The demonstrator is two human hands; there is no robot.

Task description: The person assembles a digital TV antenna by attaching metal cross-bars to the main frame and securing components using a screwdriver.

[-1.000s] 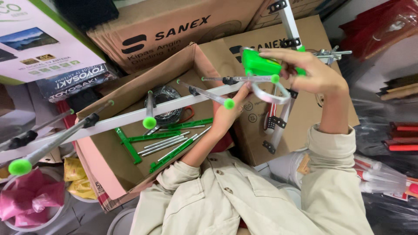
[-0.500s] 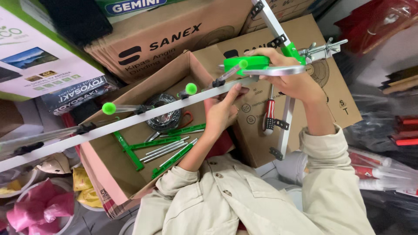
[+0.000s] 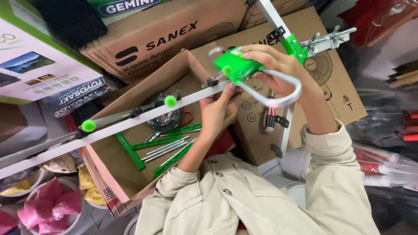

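Note:
My left hand [image 3: 220,111] grips a long white antenna boom [image 3: 130,124] near its end, just under a green plastic junction box [image 3: 237,65]. My right hand [image 3: 278,65] is shut on that green box, from which a grey metal loop [image 3: 285,98] curves out below my wrist. Thin rods with green ball tips [image 3: 88,125] lie along the boom. A second white bar [image 3: 272,17] with a green clamp [image 3: 296,48] and a metal bracket [image 3: 326,41] runs behind my right hand.
Below the boom is an open cardboard box [image 3: 109,174] holding green brackets with metal rods [image 3: 165,150] and a black cable coil [image 3: 163,117]. A red-handled screwdriver [image 3: 270,119] lies on a closed carton [image 3: 335,95]. Stacked cartons fill the back; pink bags [image 3: 52,204] sit lower left.
The green box has shifted slightly left in my hands and the boom has tilted, its far end dropping toward the lower left. Both hands keep their hold.

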